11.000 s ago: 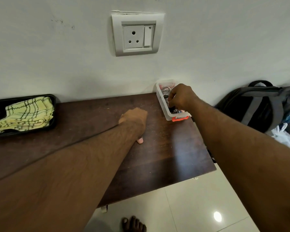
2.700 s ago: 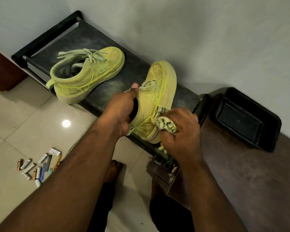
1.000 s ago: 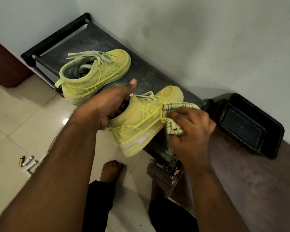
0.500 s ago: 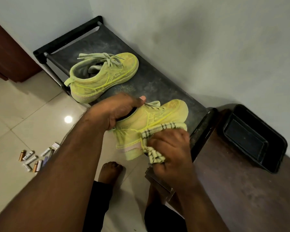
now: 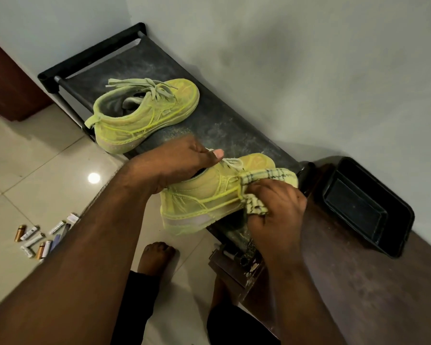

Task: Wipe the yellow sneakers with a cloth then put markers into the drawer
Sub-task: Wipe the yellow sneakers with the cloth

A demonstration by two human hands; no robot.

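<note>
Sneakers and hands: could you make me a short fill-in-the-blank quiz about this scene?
1. The left hand holds a yellow ____.
2. The right hand presses a checked ____ against it.
3. The other sneaker sits on the black ____.
4. The markers lie on the ____.

Missing words: sneaker; cloth; rack; floor

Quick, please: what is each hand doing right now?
Left hand: grips the sneaker at its opening.
Right hand: holds the cloth against it.

A dusty black shoe rack (image 5: 219, 120) carries one yellow sneaker (image 5: 144, 115) near its far end. Markers (image 5: 40, 237) lie scattered on the tiled floor (image 5: 35, 170). A black tray (image 5: 366, 207) sits on the brown table (image 5: 358, 282) against its wall edge
</note>
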